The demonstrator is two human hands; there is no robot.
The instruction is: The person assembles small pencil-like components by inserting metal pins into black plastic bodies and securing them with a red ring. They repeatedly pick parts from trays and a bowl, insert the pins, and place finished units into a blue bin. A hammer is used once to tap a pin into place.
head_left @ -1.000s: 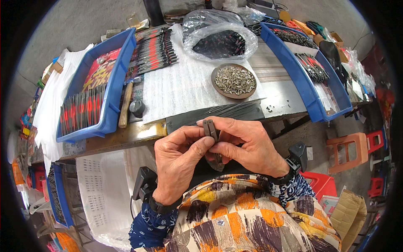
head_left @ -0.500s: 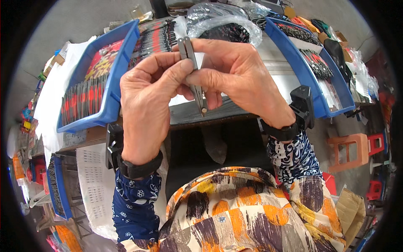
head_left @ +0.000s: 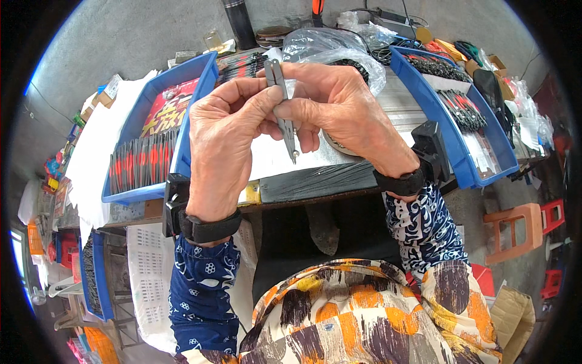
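Over the front edge of the workbench, both hands pinch one slim grey metal piece (head_left: 289, 130) that has two long legs and tapers to a small round bit at its lower tip. Its exact kind I cannot make out. My left hand (head_left: 221, 142) holds it from the left, thumb pressed on its upper half. From the right, my right hand (head_left: 357, 118) grips it with thumb and index finger, the index reaching behind the top end. The other fingers of both hands curl behind it, partly hidden. The piece is nearly upright, leaning slightly.
Left of my hands, a blue tray (head_left: 212, 73) holds a row of black-and-red slim pieces (head_left: 145, 159). Another blue tray (head_left: 451, 145) on the right carries similar pieces (head_left: 461, 109). Clear plastic bag (head_left: 324, 43) lies behind; black padding (head_left: 318, 181) lines the bench edge.
The view has tilted up, showing more wall and bench. My hands keep their grip on the metal piece, whose two legs now look closer together.
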